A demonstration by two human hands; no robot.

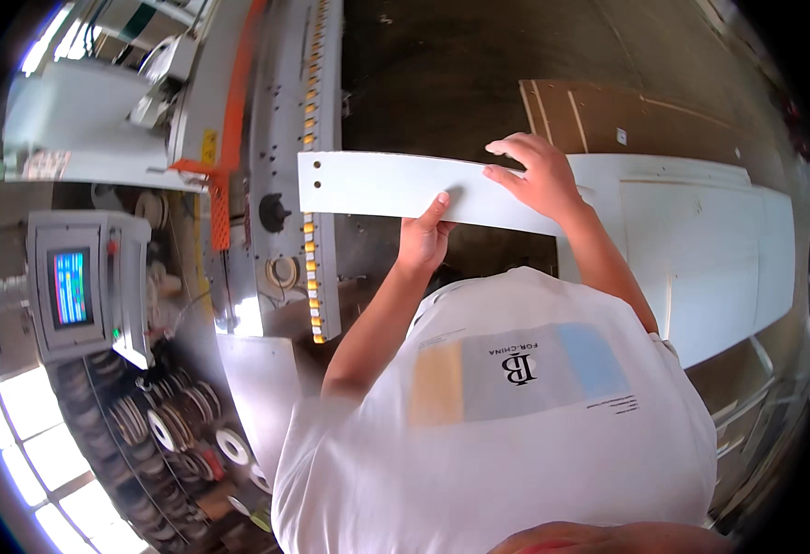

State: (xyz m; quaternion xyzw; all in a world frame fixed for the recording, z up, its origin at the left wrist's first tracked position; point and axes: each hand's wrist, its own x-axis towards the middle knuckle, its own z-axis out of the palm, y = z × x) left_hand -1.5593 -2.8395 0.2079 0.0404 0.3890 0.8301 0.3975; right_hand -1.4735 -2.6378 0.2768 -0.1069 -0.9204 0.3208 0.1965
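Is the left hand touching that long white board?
Touching: in the head view, the left hand has its thumb lying on the white board.

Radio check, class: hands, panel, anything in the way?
Left hand gripping white panel, thumb on top. Right hand over panel, contact unclear. Yellow-roller rail under panel's two-holed end; no obstruction apparent.

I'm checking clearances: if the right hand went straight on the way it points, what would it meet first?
Likely the row of yellow rollers, toward the upper left, if the right hand clears the white panel beneath it; depth there is unclear.
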